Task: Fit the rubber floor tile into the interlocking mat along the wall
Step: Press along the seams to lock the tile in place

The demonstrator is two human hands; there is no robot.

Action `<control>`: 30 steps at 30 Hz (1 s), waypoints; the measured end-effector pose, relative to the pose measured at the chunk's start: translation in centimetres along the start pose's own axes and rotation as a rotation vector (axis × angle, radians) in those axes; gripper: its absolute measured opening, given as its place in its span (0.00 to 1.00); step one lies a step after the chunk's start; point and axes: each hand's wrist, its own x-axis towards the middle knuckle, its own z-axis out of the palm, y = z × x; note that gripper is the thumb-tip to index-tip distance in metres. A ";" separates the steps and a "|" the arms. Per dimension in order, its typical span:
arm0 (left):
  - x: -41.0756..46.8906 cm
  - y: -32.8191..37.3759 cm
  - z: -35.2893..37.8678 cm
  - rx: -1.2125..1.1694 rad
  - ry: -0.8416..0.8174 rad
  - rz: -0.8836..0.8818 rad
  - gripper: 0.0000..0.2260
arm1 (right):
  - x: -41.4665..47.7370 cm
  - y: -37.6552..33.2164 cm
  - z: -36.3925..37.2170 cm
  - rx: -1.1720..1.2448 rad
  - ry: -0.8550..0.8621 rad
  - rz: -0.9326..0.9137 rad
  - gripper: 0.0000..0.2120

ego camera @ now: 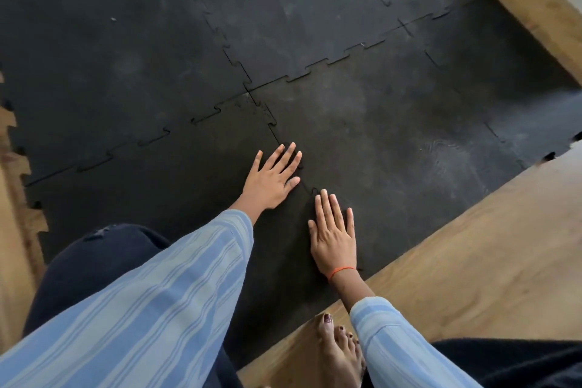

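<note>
We are kneeling at the mat's [283, 9] near edge, both palms flat across one toothed seam. Left to right: the floor [12, 261] is showing past the mat's open teeth; the left hand [271, 179] is pressing the left tile [157, 198], fingers [291, 156] spread and gripping nothing, their tips reaching the seam [307, 190]. The right hand [333, 236] is lying flat on the tile [393, 151] being fitted, fingers extended together, also empty, wrist bent back. We judge this placement is meant to push the teeth down flush on both sides at once. The tile is sitting level within the mat, its far edge already meshed. The skirting [519, 3] is marking the wall at upper right.
</note>
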 end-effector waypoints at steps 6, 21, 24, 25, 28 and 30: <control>1.4 -2.2 -2.0 -0.054 -0.022 -0.096 0.26 | 5.5 -1.9 -2.0 0.034 -0.021 -0.100 0.26; 4.1 -8.9 -5.4 -0.088 -0.056 -0.215 0.26 | 15.5 -4.8 -5.1 -0.063 -0.141 -0.333 0.28; 4.8 -9.6 -4.9 -0.095 -0.019 -0.199 0.25 | 18.5 -6.5 -5.4 -0.082 -0.154 -0.352 0.27; 4.9 -9.8 -4.5 -0.096 -0.002 -0.194 0.25 | 19.2 -6.8 -5.4 -0.084 -0.161 -0.349 0.27; 5.0 -10.1 -4.4 -0.108 0.013 -0.189 0.25 | 20.3 -7.0 -5.8 -0.142 -0.211 -0.351 0.28; 4.7 -10.1 -5.2 -0.142 -0.003 -0.178 0.25 | 20.8 -7.7 -6.7 -0.155 -0.281 -0.333 0.28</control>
